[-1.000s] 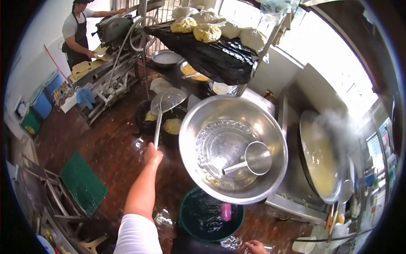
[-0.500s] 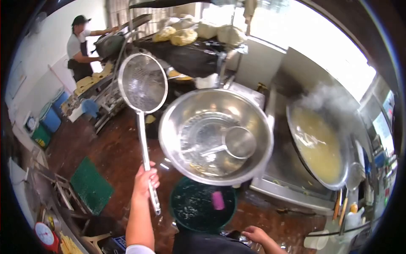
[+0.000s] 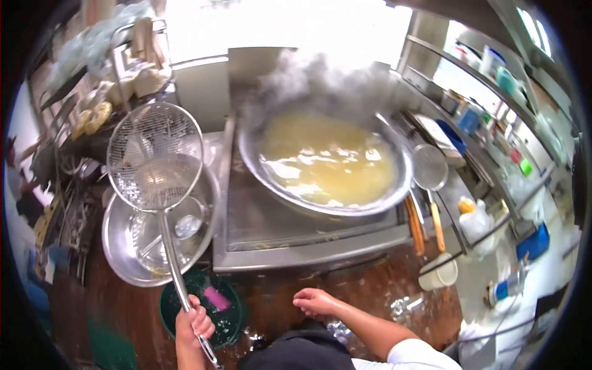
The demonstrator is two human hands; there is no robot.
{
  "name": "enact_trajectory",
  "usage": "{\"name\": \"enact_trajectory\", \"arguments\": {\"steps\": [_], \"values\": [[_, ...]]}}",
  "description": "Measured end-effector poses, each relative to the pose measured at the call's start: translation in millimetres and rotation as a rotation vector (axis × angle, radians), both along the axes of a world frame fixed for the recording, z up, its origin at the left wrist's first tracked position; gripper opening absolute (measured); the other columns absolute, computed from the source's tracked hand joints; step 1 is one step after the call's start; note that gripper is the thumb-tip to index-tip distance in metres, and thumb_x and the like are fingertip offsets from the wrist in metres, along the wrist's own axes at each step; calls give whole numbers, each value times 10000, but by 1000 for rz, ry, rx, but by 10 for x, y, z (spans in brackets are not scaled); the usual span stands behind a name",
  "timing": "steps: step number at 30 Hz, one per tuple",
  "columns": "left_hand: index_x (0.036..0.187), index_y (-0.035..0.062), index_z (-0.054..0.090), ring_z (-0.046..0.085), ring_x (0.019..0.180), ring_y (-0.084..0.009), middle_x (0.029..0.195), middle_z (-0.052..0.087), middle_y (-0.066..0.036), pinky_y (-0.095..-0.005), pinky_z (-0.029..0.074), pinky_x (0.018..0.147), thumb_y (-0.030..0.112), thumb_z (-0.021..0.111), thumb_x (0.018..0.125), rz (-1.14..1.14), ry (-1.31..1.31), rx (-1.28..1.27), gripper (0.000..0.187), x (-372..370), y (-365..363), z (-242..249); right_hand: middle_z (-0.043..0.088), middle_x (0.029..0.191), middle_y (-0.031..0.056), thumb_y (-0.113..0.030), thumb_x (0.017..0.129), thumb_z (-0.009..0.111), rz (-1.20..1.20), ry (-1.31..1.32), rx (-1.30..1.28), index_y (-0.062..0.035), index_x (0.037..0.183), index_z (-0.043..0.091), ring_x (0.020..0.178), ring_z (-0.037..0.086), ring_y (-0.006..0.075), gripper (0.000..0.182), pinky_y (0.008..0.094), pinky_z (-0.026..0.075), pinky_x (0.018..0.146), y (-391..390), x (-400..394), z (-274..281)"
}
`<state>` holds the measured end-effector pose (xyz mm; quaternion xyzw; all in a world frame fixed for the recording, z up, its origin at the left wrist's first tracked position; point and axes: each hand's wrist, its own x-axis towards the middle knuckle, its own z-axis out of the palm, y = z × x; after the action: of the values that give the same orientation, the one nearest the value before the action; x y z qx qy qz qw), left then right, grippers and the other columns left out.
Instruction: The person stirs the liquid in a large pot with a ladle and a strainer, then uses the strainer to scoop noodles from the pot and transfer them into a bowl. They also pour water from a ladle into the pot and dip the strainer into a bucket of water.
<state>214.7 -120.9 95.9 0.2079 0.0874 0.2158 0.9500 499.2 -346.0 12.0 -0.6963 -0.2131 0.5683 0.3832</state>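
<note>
My left hand [image 3: 195, 322] is wrapped round the long metal handle of a wire-mesh skimmer [image 3: 163, 217]. The skimmer's round head is raised above a wide steel basin [image 3: 117, 250], partly covering it from view. Inside the basin lies a metal ladle [image 3: 187, 227]. My right hand [image 3: 316, 302] hovers in front of the stove, fingers loosely curled together with nothing visible in them. Ahead, a big steaming wok [image 3: 280, 196] of yellowish liquid sits on the steel stove [image 3: 308, 239].
Below the basin stands a dark green bucket [image 3: 233, 314] with a pink object [image 3: 217, 298] in it. A second skimmer [image 3: 430, 166] rests right of the wok, beside wooden handles [image 3: 414, 225]. A white container [image 3: 439, 272] sits lower right. Another person [image 3: 24, 197] is at far left.
My view has swung right, bringing the wok to the centre and the basin to the left. The skimmer stays in my left hand, its head now overlapping the basin. My right hand shows more fully.
</note>
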Motion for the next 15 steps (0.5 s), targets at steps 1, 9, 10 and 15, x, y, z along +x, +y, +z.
{"name": "enact_trajectory", "arguments": {"steps": [1, 9, 10, 15], "values": [[1061, 83, 462, 357, 354, -90, 518, 366, 11, -269, 335, 340, 149, 591, 851, -57, 26, -17, 256, 94, -54, -17, 581, 768, 5, -372, 855, 613, -74, -12, 13, -64, 1099, 575, 605, 538, 77, 396, 225, 451, 514, -123, 37, -44], [1037, 66, 496, 333, 360, -75, 518, 362, 13, -249, 311, 354, 70, 573, 810, -552, 144, -93, 240, 730, -412, -219, 657, 931, 98, -334, 788, 678, -387, -551, -89, -26, 1045, 620, 787, 620, 159, 405, 298, 506, 736, -1532, 202, 51], [1039, 65, 494, 335, 360, -71, 520, 370, 11, -251, 318, 358, 75, 573, 806, -605, 161, -95, 246, 829, -496, -206, 659, 921, 98, -317, 779, 687, -499, -520, -101, -21, 1032, 625, 798, 618, 161, 394, 296, 502, 753, -1732, 294, 110], [1034, 53, 491, 343, 393, -77, 548, 361, 22, -244, 301, 385, 71, 559, 832, -796, 213, -62, 214, 1411, -1014, -138, 651, 829, 99, -246, 758, 707, -941, -826, 36, 5, 974, 621, 748, 604, 159, 342, 297, 492, 700, -2803, 1175, -27]]}}
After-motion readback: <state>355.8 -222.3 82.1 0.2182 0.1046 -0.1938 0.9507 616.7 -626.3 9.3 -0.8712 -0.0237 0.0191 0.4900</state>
